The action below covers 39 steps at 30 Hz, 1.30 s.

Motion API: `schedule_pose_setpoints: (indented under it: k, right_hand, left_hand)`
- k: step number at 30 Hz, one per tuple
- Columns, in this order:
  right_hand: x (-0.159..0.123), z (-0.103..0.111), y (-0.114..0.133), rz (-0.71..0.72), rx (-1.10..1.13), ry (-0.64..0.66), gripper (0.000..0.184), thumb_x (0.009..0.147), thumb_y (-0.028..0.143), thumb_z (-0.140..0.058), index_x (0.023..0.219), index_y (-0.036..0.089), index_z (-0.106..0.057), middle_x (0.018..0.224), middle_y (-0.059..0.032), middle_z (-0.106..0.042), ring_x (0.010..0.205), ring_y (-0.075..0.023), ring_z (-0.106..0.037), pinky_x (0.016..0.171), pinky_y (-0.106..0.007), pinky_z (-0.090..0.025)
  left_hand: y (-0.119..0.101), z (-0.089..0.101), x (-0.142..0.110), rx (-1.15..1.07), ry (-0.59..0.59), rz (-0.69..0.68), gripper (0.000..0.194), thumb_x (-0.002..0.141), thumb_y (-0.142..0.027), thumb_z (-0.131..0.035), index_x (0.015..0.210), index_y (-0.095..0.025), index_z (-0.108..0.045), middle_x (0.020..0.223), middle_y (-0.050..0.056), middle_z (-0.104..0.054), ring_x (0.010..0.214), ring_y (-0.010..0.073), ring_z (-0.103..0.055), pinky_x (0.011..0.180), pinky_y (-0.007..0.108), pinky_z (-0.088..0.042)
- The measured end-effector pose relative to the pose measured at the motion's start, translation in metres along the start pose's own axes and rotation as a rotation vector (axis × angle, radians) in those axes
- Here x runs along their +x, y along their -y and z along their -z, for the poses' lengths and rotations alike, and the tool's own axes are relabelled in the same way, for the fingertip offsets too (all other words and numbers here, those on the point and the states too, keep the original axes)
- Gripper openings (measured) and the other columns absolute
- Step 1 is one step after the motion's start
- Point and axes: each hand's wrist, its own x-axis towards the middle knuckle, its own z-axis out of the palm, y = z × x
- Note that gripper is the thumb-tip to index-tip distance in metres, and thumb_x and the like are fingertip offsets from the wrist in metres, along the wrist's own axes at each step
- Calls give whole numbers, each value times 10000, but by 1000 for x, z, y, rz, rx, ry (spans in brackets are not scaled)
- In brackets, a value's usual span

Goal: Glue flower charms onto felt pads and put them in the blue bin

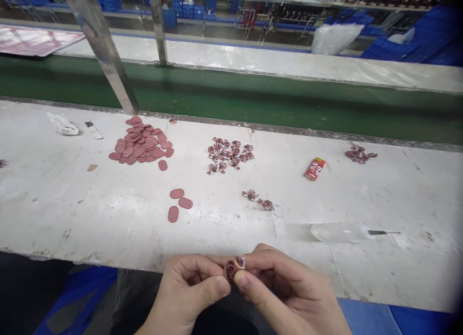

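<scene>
Just in front of the table's near edge, my left hand (191, 289) and my right hand (285, 287) meet, both closed in a pinch. Between their thumbs and forefingers is a small reddish-brown piece (230, 270) with a pale band and a whitish edge on its right side. Its exact kind is hard to make out. Beyond my hands lie two similar banded pieces (258, 200). A cluster of several more such pieces (227, 154) rests farther back. To the left are three flat reddish oval pieces (177, 194), with a heap of several like them (141, 144) behind.
A translucent bottle with a thin dark tip (340, 233) lies on its side at right. Behind it are a red box (315, 169) and a small brown bundle (360, 154). A metal post (104, 50) rises before a green belt (224, 91). A cutter blade (94, 130) lies left.
</scene>
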Motion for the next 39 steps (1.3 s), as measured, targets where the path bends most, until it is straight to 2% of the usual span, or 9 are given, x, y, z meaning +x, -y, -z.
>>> schedule_pose_setpoints:
  k: [5, 13, 24, 29, 33, 37, 39]
  right_hand:
    - [3, -6, -5, -23, 81, -7, 57, 884, 319, -797, 931, 287, -803, 789, 17, -711, 698, -108, -651, 644, -174, -547]
    - [2, -12, -9, -27, 205, -48, 19, 887, 317, -804, 898, 303, -799, 762, 31, -687, 695, -85, -654, 648, -139, -548]
    - [3, -14, -12, -2, 211, -75, 40, 881, 317, -801, 885, 277, -801, 745, 5, -685, 674, -115, -665, 644, -185, -579]
    - [4, -21, -11, -38, 300, -164, 96, 840, 361, -835, 828, 272, -801, 736, 3, -698, 675, -129, -660, 652, -205, -585]
    - [8, -25, -20, -12, 379, -127, 51, 859, 333, -825, 868, 289, -802, 786, 2, -738, 706, -123, -686, 686, -197, -597]
    - [9, -20, -31, -3, 433, -158, 56, 872, 329, -815, 898, 280, -807, 795, -12, -741, 708, -125, -692, 689, -201, -601]
    - [3, -9, -37, 4, 449, -196, 70, 865, 344, -818, 890, 279, -809, 774, -24, -729, 682, -139, -688, 648, -217, -600]
  left_hand:
    - [1, -1, 1, -57, 10, -33, 48, 804, -199, -860, 784, -233, -835, 1015, 47, -842, 928, 233, -787, 918, 368, -616]
    - [-1, -5, 2, -26, 48, -83, 53, 848, -218, -826, 808, -247, -846, 1029, 49, -840, 936, 235, -785, 931, 378, -618]
    - [-2, -5, 2, -1, 14, -75, 39, 833, -223, -836, 794, -223, -838, 1031, 69, -837, 861, 246, -782, 871, 406, -623]
    - [0, -5, 4, 26, -63, -86, 90, 792, -257, -872, 738, -211, -818, 993, 71, -834, 789, 213, -757, 801, 366, -625]
    - [5, -3, 2, 85, -201, -90, 119, 721, -283, -926, 731, -226, -822, 1201, 78, -796, 1002, 243, -768, 874, 307, -626]
    - [5, 3, -1, 158, -105, -126, 154, 748, -314, -904, 885, -275, -845, 1376, 89, -707, 931, 245, -789, 833, 333, -651]
    - [-6, 12, 1, 330, -93, -203, 167, 780, -307, -877, 941, -302, -836, 1350, 76, -718, 985, 247, -777, 802, 299, -646]
